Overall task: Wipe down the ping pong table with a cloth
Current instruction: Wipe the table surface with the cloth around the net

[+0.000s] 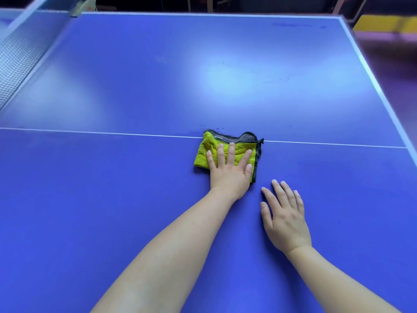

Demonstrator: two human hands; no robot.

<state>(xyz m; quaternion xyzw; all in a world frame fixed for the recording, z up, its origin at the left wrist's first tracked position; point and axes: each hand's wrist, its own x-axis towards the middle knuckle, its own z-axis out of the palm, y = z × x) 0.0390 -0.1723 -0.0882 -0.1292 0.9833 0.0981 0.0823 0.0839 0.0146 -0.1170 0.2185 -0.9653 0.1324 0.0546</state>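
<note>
Two bare hands are in my view, both laid flat. The left hand, at centre frame, presses with straight, spread fingers on the cloth. It is a yellow-green towel with dark grey edging, folded and rumpled. It lies on the blue table, with its upper edge over the thin white line crossing mid-frame. The right hand rests just below and right of the cloth, apart from it, fingers straight and spread, holding nothing. A black net with a white top band runs along the upper left. A faint dark streak marks the surface at upper right. Past the table's right edge, a blurred yellow block sits in the upper right corner.
</note>
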